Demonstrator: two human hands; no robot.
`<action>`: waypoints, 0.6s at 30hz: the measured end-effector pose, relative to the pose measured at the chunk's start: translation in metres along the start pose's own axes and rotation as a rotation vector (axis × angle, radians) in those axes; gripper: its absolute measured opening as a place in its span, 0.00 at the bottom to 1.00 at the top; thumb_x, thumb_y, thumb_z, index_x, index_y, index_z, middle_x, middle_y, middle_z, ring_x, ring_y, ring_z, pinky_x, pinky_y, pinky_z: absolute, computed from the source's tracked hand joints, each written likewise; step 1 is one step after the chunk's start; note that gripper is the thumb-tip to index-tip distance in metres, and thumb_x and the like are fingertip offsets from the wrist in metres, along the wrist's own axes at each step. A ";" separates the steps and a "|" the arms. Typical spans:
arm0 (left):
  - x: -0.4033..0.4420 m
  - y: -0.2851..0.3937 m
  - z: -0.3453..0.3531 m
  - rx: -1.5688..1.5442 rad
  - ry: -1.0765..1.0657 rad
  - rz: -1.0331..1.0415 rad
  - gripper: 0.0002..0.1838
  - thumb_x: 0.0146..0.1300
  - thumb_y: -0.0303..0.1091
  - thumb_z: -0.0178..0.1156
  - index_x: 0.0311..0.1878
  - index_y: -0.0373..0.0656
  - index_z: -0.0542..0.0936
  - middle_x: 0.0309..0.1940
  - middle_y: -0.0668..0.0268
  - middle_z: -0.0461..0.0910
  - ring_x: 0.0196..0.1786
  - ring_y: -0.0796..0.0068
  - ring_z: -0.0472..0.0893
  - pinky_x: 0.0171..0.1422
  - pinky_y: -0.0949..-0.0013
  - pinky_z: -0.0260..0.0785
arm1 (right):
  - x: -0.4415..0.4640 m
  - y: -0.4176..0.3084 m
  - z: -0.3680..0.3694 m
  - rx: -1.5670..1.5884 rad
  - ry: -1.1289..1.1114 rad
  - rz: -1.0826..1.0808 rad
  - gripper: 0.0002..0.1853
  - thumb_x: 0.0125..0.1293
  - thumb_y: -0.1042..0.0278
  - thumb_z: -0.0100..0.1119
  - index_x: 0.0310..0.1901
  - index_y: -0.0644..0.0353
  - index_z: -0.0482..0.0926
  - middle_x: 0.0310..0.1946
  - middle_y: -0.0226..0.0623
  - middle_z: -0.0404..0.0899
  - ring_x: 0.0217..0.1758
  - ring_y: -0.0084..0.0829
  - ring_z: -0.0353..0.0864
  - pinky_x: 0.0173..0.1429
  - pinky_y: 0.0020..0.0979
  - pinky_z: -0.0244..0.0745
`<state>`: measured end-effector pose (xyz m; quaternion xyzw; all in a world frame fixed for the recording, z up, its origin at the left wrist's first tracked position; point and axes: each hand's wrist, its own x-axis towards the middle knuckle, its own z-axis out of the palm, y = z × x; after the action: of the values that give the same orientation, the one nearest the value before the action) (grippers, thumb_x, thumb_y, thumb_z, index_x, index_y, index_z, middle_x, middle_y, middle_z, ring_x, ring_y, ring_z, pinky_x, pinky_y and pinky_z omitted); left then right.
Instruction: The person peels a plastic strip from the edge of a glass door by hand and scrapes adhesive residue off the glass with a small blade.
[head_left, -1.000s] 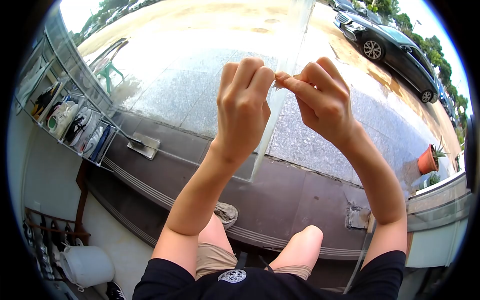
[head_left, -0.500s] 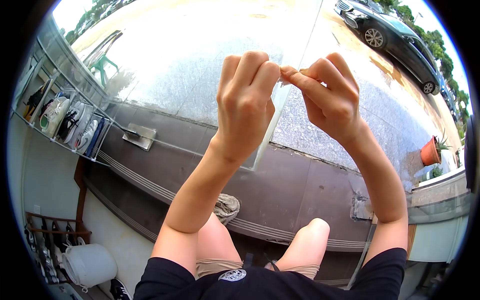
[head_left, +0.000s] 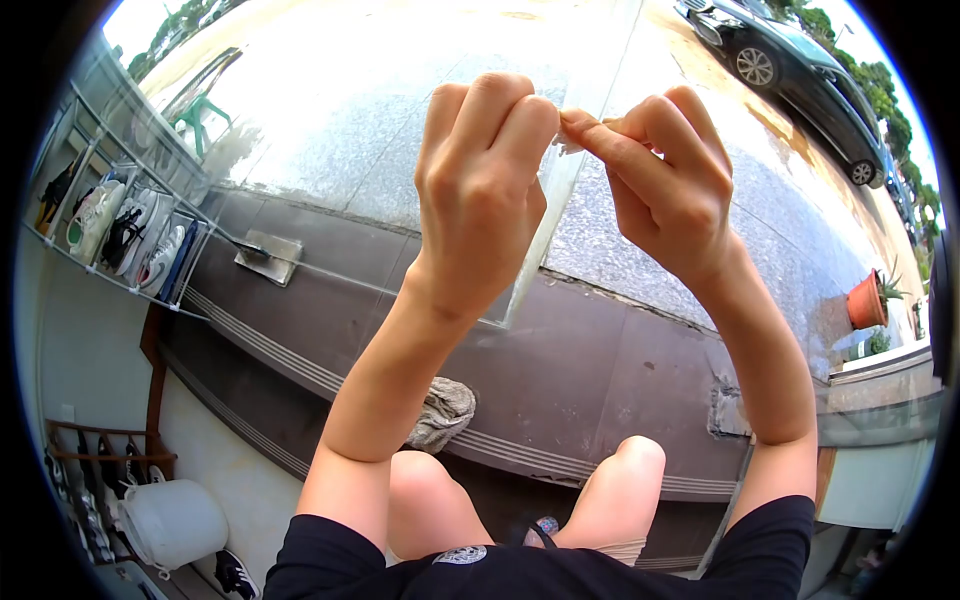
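Two hands meet in the air over the step, beyond its far edge as seen from above, with a small pale scrap between their fingertips. Nothing but the fingers appears to carry it. The right hand is drawn in to a pinch, forefinger reaching to the scrap, the other fingers curled back toward the palm. The left hand is folded closed, knuckles up; its fingertips are hidden behind it, so its exact hold cannot be told, though it seems to grip the scrap's other end.

The scrap looks thin, crinkled and partly see-through, so I judge it very light and limp, like film or tape. It should bend and crease at a touch rather than resist, and may cling to skin; whether it is sticky does not show. It could tear under a sharp tug. The best hold is by its edges, thumb against forefinger, close to where both hands come together; a whole-hand grip would only crumple it.

Below, a rag lies at the step's near, ridged edge, beside the left forearm, well apart from the scrap.
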<state>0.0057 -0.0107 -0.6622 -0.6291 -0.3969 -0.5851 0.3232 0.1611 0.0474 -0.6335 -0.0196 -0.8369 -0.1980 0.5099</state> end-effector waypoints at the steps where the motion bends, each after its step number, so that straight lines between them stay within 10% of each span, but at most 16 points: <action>1: -0.002 0.000 0.000 0.001 -0.005 0.000 0.09 0.54 0.14 0.67 0.30 0.38 0.77 0.31 0.66 0.77 0.34 0.68 0.75 0.36 0.68 0.70 | -0.002 -0.001 0.001 0.002 0.003 -0.001 0.11 0.51 0.79 0.70 0.38 0.59 0.89 0.23 0.29 0.65 0.27 0.30 0.63 0.28 0.30 0.63; 18: -0.041 -0.007 0.006 -0.006 -0.002 0.033 0.09 0.54 0.14 0.66 0.29 0.37 0.77 0.30 0.66 0.77 0.33 0.68 0.75 0.35 0.68 0.69 | -0.038 -0.010 0.018 -0.030 0.015 -0.036 0.15 0.48 0.80 0.71 0.40 0.60 0.90 0.22 0.28 0.66 0.27 0.28 0.63 0.27 0.28 0.61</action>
<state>0.0021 -0.0073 -0.7043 -0.6369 -0.3852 -0.5804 0.3304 0.1618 0.0504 -0.6766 -0.0105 -0.8301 -0.2199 0.5124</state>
